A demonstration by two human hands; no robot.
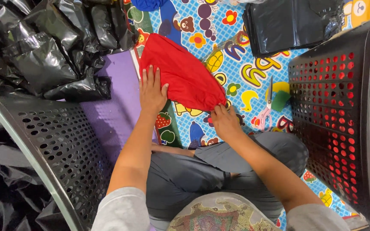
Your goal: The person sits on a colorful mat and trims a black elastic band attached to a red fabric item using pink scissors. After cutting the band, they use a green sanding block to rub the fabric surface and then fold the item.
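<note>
A folded red cloth point(184, 72) lies on a colourful patterned play mat point(240, 64) in front of my crossed legs. My left hand point(152, 90) rests flat on the cloth's near left edge, fingers spread. At the cloth's near right corner, my right hand point(224, 120) pinches the fabric between fingers and thumb.
A black perforated basket point(330, 111) holding red cloth stands at right; another black basket point(52, 141) with black bags is at left. Packed black plastic bags point(52, 47) pile up at far left. A stack of flat black bags point(292, 23), scissors point(265, 109) and a green block point(281, 100) lie on the mat.
</note>
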